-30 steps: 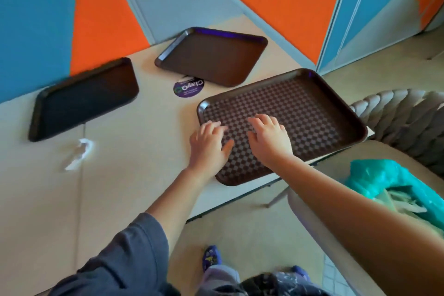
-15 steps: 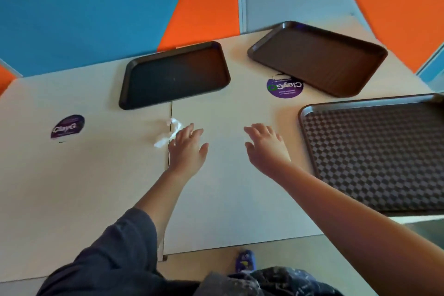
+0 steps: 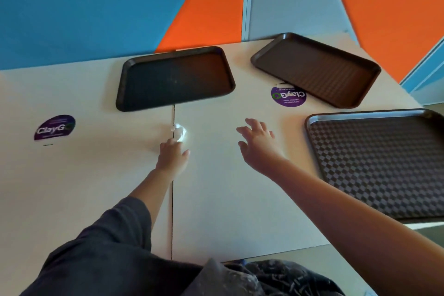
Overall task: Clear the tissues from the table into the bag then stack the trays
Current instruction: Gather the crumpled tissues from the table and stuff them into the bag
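White tissue (image 3: 180, 132) under left hand (image 3: 172, 157) grip, pinch unclear, right hand (image 3: 259, 144) splayed.

Crumpled white tissue (image 3: 180, 132) on the pale surface (image 3: 96, 175), beside its centre seam, apparently touched by the left hand (image 3: 172, 156). Three empty trays lie flat: black tray (image 3: 175, 77) at rear centre, brown tray (image 3: 317, 68) rear right, checkered tray (image 3: 379, 163) near right, overhanging the edge.

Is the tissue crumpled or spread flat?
Crumpled. The tissue is a small bunched white wad on the table, at the left hand's fingertips; whether they grip it is unclear.
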`<action>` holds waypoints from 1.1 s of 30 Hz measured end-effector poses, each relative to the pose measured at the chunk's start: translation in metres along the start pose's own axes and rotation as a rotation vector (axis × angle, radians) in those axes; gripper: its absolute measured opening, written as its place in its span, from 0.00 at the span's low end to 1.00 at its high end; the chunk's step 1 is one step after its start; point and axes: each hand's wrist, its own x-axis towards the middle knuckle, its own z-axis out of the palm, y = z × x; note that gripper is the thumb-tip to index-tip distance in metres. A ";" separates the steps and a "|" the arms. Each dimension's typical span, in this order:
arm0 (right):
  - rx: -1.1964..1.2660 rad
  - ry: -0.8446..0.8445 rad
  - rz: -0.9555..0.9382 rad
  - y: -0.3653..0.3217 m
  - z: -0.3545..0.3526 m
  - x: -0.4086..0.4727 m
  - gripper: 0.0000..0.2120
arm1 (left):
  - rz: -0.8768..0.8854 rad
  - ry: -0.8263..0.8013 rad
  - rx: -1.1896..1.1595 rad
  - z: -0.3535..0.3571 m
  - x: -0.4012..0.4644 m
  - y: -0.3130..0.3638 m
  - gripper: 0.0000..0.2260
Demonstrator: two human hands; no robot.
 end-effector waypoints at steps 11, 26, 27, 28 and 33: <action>0.246 -0.144 0.030 0.015 0.007 -0.026 0.29 | 0.213 0.020 -0.525 -0.014 -0.030 0.086 0.07; 0.258 0.288 0.201 0.095 -0.024 -0.078 0.10 | 0.352 -0.452 -0.872 -0.010 -0.067 0.218 0.07; 0.232 0.295 0.226 0.105 -0.027 -0.086 0.09 | 0.379 -0.498 -0.861 -0.007 -0.070 0.226 0.09; 0.206 0.296 0.252 0.115 -0.030 -0.094 0.09 | 0.410 -0.531 -0.827 -0.005 -0.073 0.234 0.11; 0.154 0.331 0.431 0.173 -0.039 -0.142 0.11 | 0.549 -0.453 -0.605 0.017 -0.091 0.282 0.10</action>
